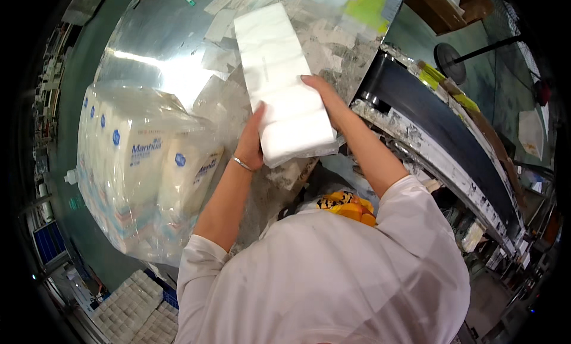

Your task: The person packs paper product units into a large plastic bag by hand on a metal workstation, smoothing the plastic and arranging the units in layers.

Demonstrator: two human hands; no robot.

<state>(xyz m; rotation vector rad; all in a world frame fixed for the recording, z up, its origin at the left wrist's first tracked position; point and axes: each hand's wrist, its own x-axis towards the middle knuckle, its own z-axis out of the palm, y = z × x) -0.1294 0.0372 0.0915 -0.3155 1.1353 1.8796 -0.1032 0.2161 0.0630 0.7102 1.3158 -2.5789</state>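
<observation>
A long white tissue pack (279, 70) lies lengthwise over the metal table, its near end rounded with some clear film at the edge. My left hand (251, 137) grips its left side near the close end, the thumb resting along the edge. On the opposite side, my right hand (326, 101) holds it with the thumb on top. The other fingers of both hands are mostly hidden beneath or behind the pack. Left of my left forearm stands a large clear plastic bag (137, 183) filled with several white printed tissue packs.
The metal table (148, 40) has worn tape patches, and a small green cutter (189, 0) lies at its far edge. A dark conveyor belt (440, 130) runs along the right. Stacked white packs (128, 308) sit at lower left; an orange bag (348, 207) is close to my body.
</observation>
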